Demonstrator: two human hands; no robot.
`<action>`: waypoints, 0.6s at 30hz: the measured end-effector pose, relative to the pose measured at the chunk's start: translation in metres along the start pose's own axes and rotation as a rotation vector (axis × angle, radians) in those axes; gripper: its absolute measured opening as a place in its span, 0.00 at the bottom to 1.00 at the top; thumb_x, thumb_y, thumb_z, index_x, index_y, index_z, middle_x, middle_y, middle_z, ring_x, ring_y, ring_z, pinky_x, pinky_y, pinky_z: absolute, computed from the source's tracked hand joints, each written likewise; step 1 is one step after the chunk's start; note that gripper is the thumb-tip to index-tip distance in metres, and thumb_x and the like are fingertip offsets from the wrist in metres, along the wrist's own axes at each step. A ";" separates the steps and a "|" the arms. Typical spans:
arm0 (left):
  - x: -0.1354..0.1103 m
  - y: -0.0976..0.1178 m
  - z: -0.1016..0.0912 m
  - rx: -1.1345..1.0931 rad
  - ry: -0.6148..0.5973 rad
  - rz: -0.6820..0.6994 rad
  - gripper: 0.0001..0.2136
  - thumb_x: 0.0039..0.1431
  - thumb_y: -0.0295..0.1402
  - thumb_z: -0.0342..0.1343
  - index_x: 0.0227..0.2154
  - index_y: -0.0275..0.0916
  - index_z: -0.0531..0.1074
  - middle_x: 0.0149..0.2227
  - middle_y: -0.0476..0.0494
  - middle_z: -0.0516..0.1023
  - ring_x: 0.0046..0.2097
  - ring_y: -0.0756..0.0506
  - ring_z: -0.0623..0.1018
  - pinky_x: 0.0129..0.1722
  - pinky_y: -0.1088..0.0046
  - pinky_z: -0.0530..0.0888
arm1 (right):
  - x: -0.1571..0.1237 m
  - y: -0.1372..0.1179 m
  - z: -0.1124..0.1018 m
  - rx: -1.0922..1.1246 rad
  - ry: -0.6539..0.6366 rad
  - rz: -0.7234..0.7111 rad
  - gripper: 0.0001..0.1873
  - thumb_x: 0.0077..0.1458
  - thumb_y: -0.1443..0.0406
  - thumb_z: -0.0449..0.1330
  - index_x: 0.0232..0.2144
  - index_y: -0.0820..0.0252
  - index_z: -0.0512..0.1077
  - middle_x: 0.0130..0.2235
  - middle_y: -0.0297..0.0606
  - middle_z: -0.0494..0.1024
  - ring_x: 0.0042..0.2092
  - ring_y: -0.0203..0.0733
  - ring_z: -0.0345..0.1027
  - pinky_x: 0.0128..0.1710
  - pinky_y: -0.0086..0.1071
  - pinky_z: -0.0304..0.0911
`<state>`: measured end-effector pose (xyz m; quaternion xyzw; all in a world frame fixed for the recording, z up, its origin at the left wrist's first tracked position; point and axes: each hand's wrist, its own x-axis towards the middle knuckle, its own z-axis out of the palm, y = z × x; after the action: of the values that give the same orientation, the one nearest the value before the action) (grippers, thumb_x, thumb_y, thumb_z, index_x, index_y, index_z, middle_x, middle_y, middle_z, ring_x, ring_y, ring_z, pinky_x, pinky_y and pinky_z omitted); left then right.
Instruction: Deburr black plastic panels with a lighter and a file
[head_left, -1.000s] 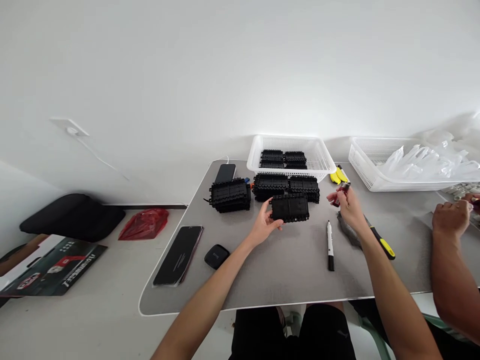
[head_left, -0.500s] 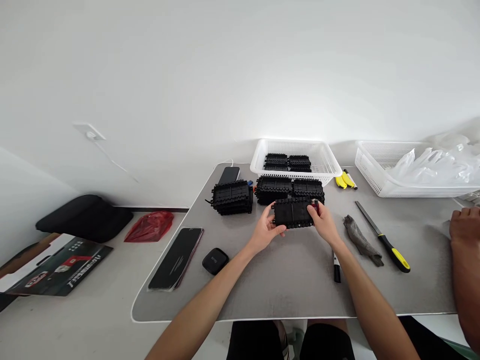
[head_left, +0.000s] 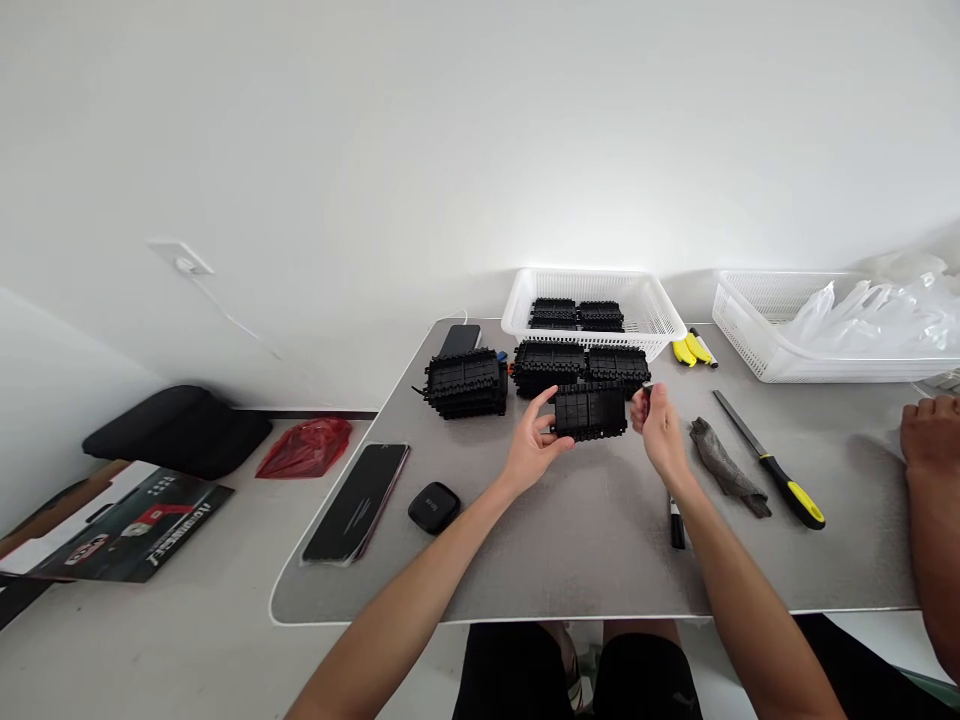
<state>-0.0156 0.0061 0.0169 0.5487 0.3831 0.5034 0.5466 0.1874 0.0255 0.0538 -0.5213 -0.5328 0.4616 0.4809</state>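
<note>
My left hand (head_left: 534, 445) grips the left end of a flat black plastic block (head_left: 591, 413), held up a little above the grey table (head_left: 570, 540). My right hand (head_left: 660, 428) is closed at the block's right end, pinching a small object I cannot make out. Just behind stand three stacks of the same black blocks (head_left: 466, 383) (head_left: 550, 366) (head_left: 619, 367). More black blocks lie in a white basket (head_left: 652, 310) at the back.
A phone (head_left: 358, 502) and a small black case (head_left: 433, 507) lie at the left. A marker (head_left: 676, 522), a grey rag (head_left: 727, 469) and a yellow-handled file (head_left: 769, 460) lie at the right. A second white basket (head_left: 757, 345) holds clear bags. Another person's hand (head_left: 930, 432) rests at the far right.
My right hand came from the right with a small reddish object to the block's right end. The block has been lifted and tilted up slightly. The other person's hand drew back to the right.
</note>
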 end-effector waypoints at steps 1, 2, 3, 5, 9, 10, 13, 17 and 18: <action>-0.001 0.000 0.001 0.011 -0.006 0.001 0.41 0.52 0.39 0.65 0.65 0.47 0.48 0.49 0.37 0.76 0.34 0.47 0.81 0.37 0.68 0.78 | -0.004 -0.002 0.007 0.072 -0.046 0.025 0.31 0.60 0.40 0.33 0.21 0.55 0.51 0.21 0.29 0.49 0.22 0.34 0.43 0.21 0.29 0.42; -0.001 -0.001 0.002 0.020 -0.010 0.002 0.41 0.52 0.39 0.65 0.65 0.48 0.48 0.48 0.37 0.76 0.33 0.47 0.81 0.35 0.69 0.78 | -0.007 -0.004 0.015 0.121 -0.085 0.068 0.31 0.60 0.39 0.34 0.20 0.55 0.51 0.20 0.28 0.48 0.21 0.33 0.41 0.20 0.29 0.40; -0.001 -0.001 0.002 0.023 -0.013 0.004 0.41 0.52 0.39 0.65 0.65 0.48 0.49 0.48 0.37 0.76 0.33 0.47 0.81 0.34 0.71 0.77 | -0.011 -0.006 0.023 0.149 -0.117 0.127 0.32 0.59 0.39 0.35 0.19 0.55 0.50 0.19 0.28 0.47 0.20 0.32 0.39 0.18 0.28 0.38; -0.002 -0.001 0.004 0.014 -0.017 0.007 0.40 0.52 0.38 0.65 0.64 0.48 0.50 0.48 0.37 0.76 0.33 0.47 0.81 0.32 0.73 0.76 | -0.017 -0.008 0.039 0.173 -0.204 0.277 0.32 0.59 0.39 0.38 0.18 0.55 0.49 0.18 0.27 0.46 0.18 0.30 0.36 0.17 0.27 0.36; -0.002 -0.002 0.005 -0.015 -0.029 0.006 0.40 0.52 0.37 0.65 0.64 0.47 0.50 0.45 0.38 0.77 0.31 0.50 0.79 0.31 0.74 0.75 | -0.021 -0.011 0.056 0.220 -0.373 0.493 0.29 0.61 0.43 0.39 0.18 0.56 0.49 0.17 0.25 0.46 0.18 0.28 0.34 0.15 0.25 0.33; -0.002 -0.002 0.006 -0.016 -0.031 0.003 0.39 0.52 0.37 0.64 0.64 0.47 0.50 0.43 0.39 0.77 0.29 0.50 0.78 0.31 0.75 0.75 | -0.020 -0.011 0.057 0.227 -0.400 0.524 0.29 0.62 0.44 0.39 0.18 0.56 0.48 0.17 0.25 0.46 0.17 0.28 0.33 0.15 0.25 0.33; -0.002 -0.003 0.006 -0.009 -0.043 -0.008 0.38 0.53 0.37 0.63 0.64 0.46 0.51 0.40 0.42 0.78 0.29 0.51 0.77 0.30 0.75 0.73 | -0.017 -0.012 0.060 0.231 -0.416 0.575 0.27 0.62 0.47 0.39 0.18 0.56 0.48 0.16 0.25 0.45 0.17 0.28 0.33 0.15 0.24 0.32; -0.003 -0.004 0.008 -0.011 -0.055 0.004 0.38 0.53 0.35 0.62 0.64 0.47 0.51 0.37 0.45 0.75 0.29 0.52 0.77 0.28 0.78 0.71 | -0.014 -0.011 0.061 0.249 -0.414 0.603 0.26 0.62 0.49 0.38 0.18 0.56 0.48 0.16 0.25 0.45 0.17 0.28 0.32 0.14 0.24 0.32; -0.003 -0.004 0.008 -0.006 -0.054 0.006 0.37 0.53 0.35 0.62 0.64 0.47 0.51 0.36 0.46 0.75 0.29 0.52 0.77 0.28 0.78 0.71 | -0.014 -0.011 0.062 0.254 -0.417 0.609 0.25 0.62 0.50 0.38 0.18 0.55 0.48 0.16 0.25 0.45 0.17 0.28 0.32 0.14 0.24 0.33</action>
<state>-0.0081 0.0019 0.0136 0.5616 0.3652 0.4912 0.5568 0.1249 0.0122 0.0573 -0.4869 -0.3789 0.7414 0.2640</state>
